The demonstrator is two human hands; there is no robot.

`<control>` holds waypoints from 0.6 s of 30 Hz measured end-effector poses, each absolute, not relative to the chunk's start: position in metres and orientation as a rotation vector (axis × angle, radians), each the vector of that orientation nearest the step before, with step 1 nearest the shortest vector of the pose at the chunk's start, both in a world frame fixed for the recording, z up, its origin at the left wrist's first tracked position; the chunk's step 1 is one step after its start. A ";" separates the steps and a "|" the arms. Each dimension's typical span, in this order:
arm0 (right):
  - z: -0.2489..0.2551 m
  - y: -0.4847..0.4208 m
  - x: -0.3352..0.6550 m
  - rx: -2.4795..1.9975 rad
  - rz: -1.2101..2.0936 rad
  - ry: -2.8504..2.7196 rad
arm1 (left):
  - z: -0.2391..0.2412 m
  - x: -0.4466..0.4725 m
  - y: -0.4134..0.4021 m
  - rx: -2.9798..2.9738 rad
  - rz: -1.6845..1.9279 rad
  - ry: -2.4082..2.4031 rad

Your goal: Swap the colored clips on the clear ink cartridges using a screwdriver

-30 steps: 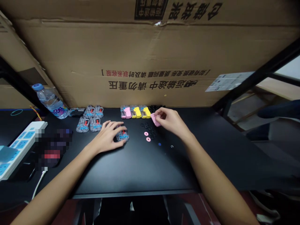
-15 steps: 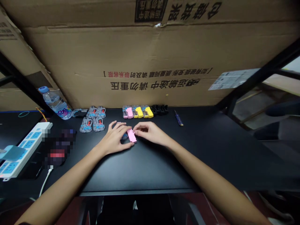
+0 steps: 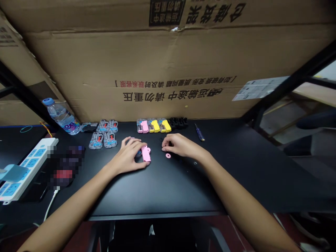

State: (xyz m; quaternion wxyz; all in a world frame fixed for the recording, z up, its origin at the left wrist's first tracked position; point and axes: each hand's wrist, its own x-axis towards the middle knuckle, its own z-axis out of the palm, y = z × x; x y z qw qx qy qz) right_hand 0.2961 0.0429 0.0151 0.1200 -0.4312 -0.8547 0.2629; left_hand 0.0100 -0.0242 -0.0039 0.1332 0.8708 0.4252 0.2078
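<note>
My left hand (image 3: 131, 155) rests on the black table with its fingers and thumb closed around a pink plastic casing (image 3: 146, 154). A clear bluish part is partly visible under those fingers. To the right, apart from the casing, my right hand (image 3: 177, 144) is low over the table, thumb and fingertips pinched together; whatever they hold is hidden. Just below its fingertips lies a small pink ring (image 3: 168, 155). A tiny dark ring (image 3: 161, 139) lies by its fingers, and a small pale piece (image 3: 195, 163) sits beneath the wrist.
Toward the back stand a pink-and-clear unit (image 3: 143, 126), yellow-and-clear units (image 3: 165, 125) and black parts (image 3: 179, 122). A screwdriver (image 3: 200, 133) lies right. Several clear cases (image 3: 96, 140), a water bottle (image 3: 63, 117) and a power strip (image 3: 28, 168) are left. Cardboard (image 3: 157, 63) walls the back.
My right hand has moved right, away from the pink casing. The pink ring and small pieces on the table now show. My left hand stays on the casing, which has turned slightly.
</note>
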 end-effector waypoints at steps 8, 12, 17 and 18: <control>0.010 0.038 0.284 -1.205 0.696 -2.461 | -0.005 0.006 -0.022 2.507 0.616 1.210; 0.012 0.037 0.285 -1.208 0.698 -2.478 | -0.007 0.007 -0.021 2.512 0.619 1.195; 0.016 0.029 0.278 -1.189 0.919 -2.390 | -0.007 0.008 -0.022 2.499 0.639 1.190; 0.017 0.027 0.275 -1.166 0.992 -2.347 | -0.007 0.008 -0.023 2.495 0.643 1.191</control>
